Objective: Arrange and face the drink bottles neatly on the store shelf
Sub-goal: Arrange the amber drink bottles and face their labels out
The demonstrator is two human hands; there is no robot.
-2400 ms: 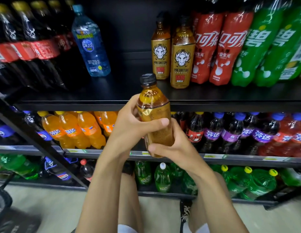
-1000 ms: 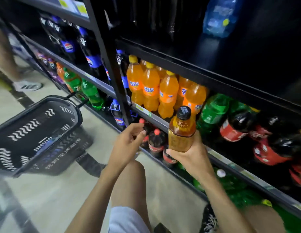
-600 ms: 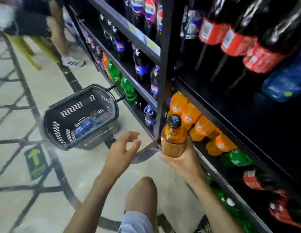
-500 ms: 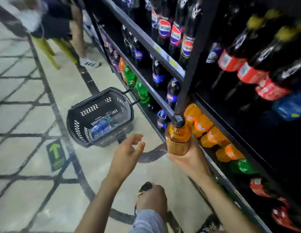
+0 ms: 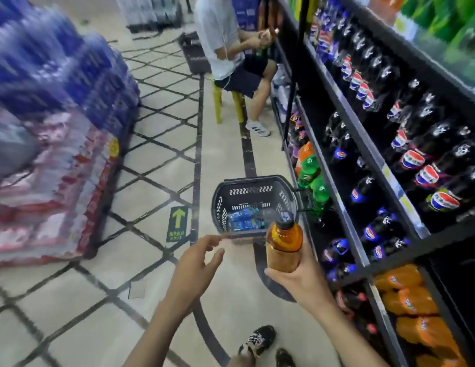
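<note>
Head view, nearest first. Standing on the tiled aisle floor, shoes [image 5: 257,340] at the bottom edge. Holding the amber bottle [image 5: 282,247] upright in the right hand [image 5: 297,276], fingers curled round its lower body, black cap up; off the shelf [image 5: 345,215], over the floor just short of the basket [image 5: 255,181]. Reaching the left hand [image 5: 196,263] forward, fingers loosely spread and empty, forefinger close to the basket's near rim; touching or not, cannot tell. Beyond, blue bottles [image 5: 241,223] lying inside the basket, set on the floor beside the shelf. Probably mid-carry: taken in hand, not yet placed. Next, likely fetching stock from the basket or turning back to the shelf. Calls for finding the matching row, then setting down upright, label outward. Farthest, a seated person [image 5: 231,49] by the shelving.
</note>
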